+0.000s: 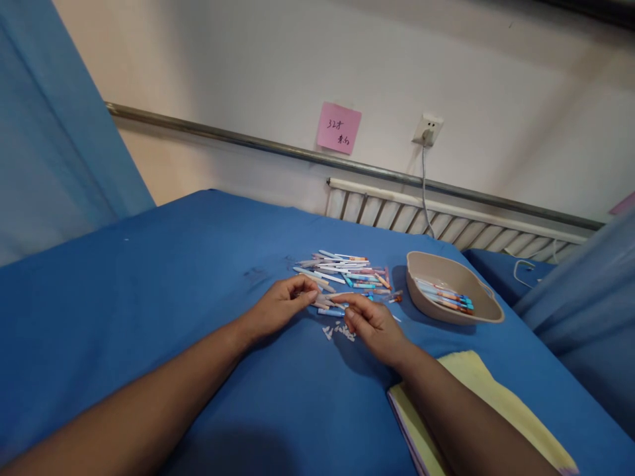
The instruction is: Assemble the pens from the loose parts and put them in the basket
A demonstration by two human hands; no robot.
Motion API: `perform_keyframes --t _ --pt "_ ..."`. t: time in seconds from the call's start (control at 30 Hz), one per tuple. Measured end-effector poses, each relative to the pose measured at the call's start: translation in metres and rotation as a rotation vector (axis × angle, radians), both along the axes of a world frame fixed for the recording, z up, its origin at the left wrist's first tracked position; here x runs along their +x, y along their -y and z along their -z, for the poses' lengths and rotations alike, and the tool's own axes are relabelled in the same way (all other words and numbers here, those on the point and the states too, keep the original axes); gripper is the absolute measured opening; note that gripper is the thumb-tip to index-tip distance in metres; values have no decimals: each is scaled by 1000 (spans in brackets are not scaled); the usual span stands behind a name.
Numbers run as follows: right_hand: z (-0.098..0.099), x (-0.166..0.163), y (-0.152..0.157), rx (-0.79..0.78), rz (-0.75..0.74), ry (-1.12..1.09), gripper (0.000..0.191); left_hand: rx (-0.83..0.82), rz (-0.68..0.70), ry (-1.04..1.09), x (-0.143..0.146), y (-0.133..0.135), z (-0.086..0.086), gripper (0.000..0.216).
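- Risk: loose pens (342, 268) lie crossed on the blue sheet (149, 297); a knock could roll them.
- Risk: small white pieces (347, 332) lie just beside the right hand (374, 324); a low sweep could scatter them.
- Left hand (282, 301): thumb and fingertips close together; cannot tell whether anything is gripped.
- Right hand: index finger extended leftward, others curled; hold undetermined.

Pens (342, 268) are heaped on a blue sheet (163, 291), with left hand (284, 304) and right hand (376, 325) held at their near edge. White bits (346, 332) are scattered nearby; more pens (444, 297) are held in a basin (489, 309).
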State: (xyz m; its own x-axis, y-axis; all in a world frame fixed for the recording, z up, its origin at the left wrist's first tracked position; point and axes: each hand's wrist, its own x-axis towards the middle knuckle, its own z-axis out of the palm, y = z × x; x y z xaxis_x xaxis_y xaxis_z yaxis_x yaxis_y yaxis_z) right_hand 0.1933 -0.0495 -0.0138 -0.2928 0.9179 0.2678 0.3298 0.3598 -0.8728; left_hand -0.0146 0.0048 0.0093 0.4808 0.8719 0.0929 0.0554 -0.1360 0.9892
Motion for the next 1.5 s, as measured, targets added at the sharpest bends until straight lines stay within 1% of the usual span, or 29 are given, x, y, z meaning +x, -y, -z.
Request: perform_keyframes --t 0.1,0.27,0.53,0.67,0.8,0.9,1.0,1.13,1.2,1.37,1.5 --pt "-1 0 1 -3 1 -14 32 0 0 5 -1 -3 3 18" --pt "0 3 0 -14 0 -45 31 16 -63 0 -3 -8 7 18" --pt "2 3 -2 -28 0 11 31 55 24 -23 -3 -4 3 16" --pt "2 2 -3 -43 -21 26 31 89 12 -80 -2 0 -1 15" --pt "4 -1 -3 -37 39 -37 22 81 -16 -110 0 4 -1 18" --pt "5 -3 -4 -5 98 -53 14 75 -2 -114 2 6 2 20" --pt "7 -6 -4 11 150 -48 16 64 26 -111 5 8 6 22" --pt "6 -15 -2 -9 229 -164 24 41 70 -106 10 12 10 23" --pt "4 -20 0 -23 244 -243 27 22 88 -91 13 15 11 22" --pt "2 -28 4 -93 241 -430 37 -53 147 -23 19 21 14 18" --pt "1 -31 7 -148 210 -608 43 -29 188 -35 19 20 15 16"
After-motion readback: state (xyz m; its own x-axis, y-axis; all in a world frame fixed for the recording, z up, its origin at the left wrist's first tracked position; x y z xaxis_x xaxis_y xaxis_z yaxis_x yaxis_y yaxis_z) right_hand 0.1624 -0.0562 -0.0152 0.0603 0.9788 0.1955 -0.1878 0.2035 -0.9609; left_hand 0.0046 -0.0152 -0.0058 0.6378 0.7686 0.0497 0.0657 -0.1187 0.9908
